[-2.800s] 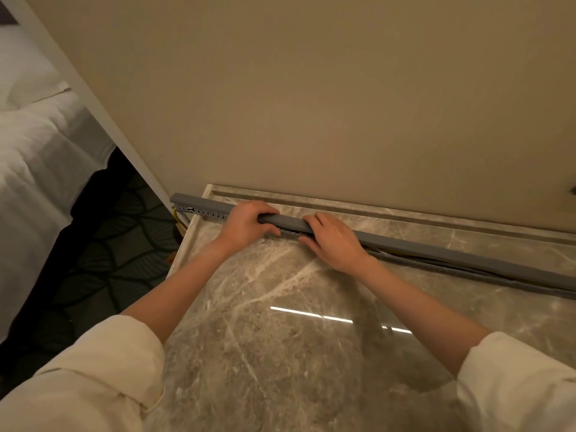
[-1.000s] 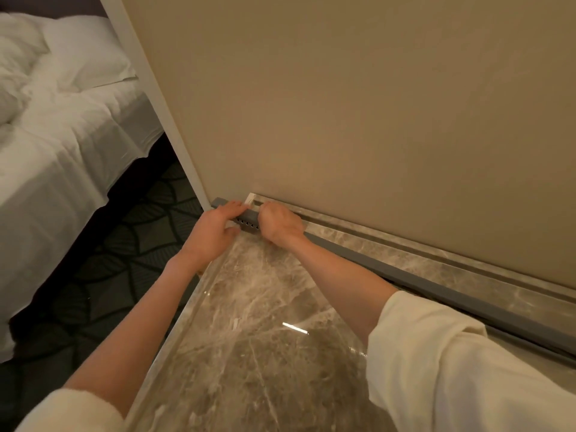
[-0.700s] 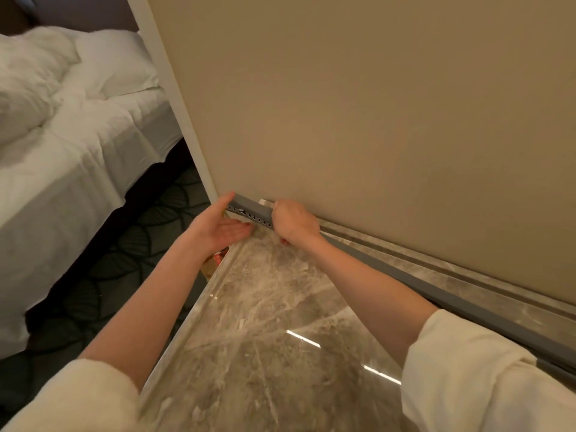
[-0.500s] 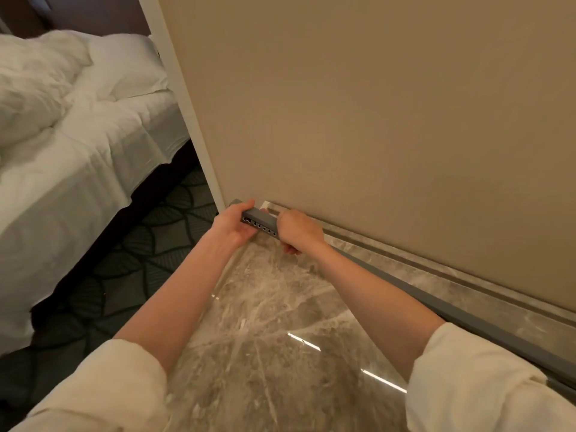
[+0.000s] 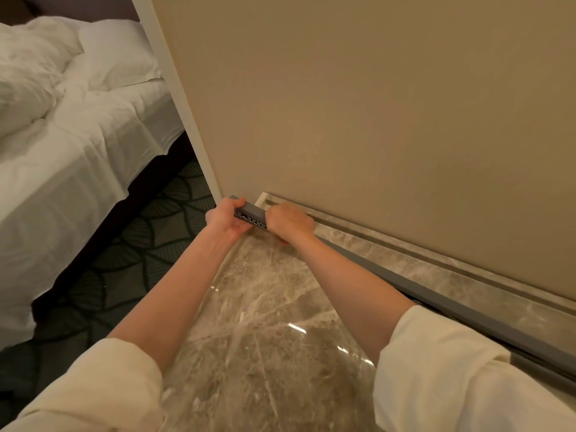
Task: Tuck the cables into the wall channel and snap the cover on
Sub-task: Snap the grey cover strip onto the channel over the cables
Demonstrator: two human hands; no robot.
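Cream sleeves [image 5: 436,375] sit nearest, with both bare forearms reaching toward 12 o'clock over the marble top [image 5: 265,322]. The left hand [image 5: 226,218] is clamped around the end of the grey channel [image 5: 251,213], thumb on top. The right hand [image 5: 288,221], just beside it at 1 o'clock, is fisted over the same channel, which runs along the beige wall [image 5: 374,120] toward 4 o'clock.

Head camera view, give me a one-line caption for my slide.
Both hands, left hand and right hand, grip the end of a grey cable channel on a marble ledge beside the wall.

Open marble top [image 5: 265,338] before the channel [image 5: 467,313] — wall [image 5: 374,120] close behind, bed [image 5: 62,151] left.
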